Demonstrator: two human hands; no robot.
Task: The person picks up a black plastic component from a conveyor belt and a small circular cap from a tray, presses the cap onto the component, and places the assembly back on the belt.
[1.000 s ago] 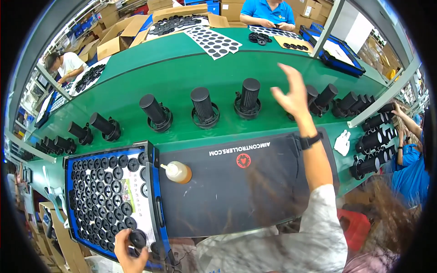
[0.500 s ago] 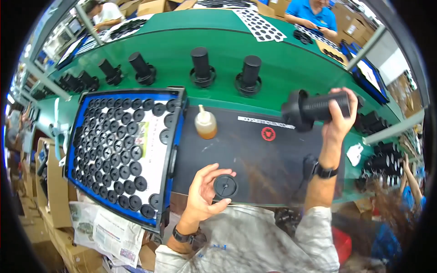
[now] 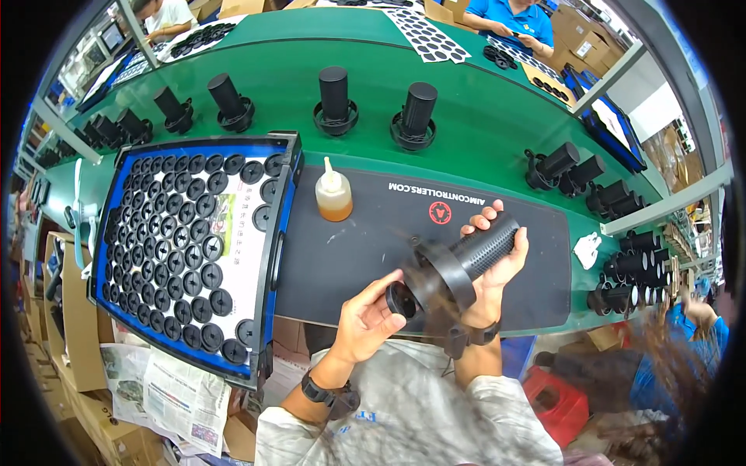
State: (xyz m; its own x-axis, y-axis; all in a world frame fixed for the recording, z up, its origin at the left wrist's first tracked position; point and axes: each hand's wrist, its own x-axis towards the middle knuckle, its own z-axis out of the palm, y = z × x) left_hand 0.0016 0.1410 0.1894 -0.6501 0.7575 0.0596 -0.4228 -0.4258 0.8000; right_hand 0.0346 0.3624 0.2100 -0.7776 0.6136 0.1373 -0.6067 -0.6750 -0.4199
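My right hand (image 3: 497, 264) is wrapped round a black ribbed cylinder with a wide ring collar (image 3: 454, 272), tilted over the dark mat. Its collar end points down and left toward my left hand (image 3: 369, 318). Between the left thumb and fingers sits a round black disc cap (image 3: 402, 301), turned nearly edge-on beside the open end of the cylinder. Whether cap and cylinder touch I cannot tell, as that end is blurred. To the left, a blue-lined tray (image 3: 272, 256) holds many similar black discs (image 3: 211, 275) on a white sheet.
A squeeze bottle of amber liquid (image 3: 334, 196) stands on the dark mat (image 3: 350, 268). Several black cylinders (image 3: 334, 97) stand along the green bench behind. More lie at the right, near a crumpled white tissue (image 3: 587, 250). Across the bench a person in blue (image 3: 513, 23) handles small parts.
My right hand has brought the cylinder down and left from the far right, near my left hand. The cap has turned from facing up to nearly edge-on. My view has shifted slightly.
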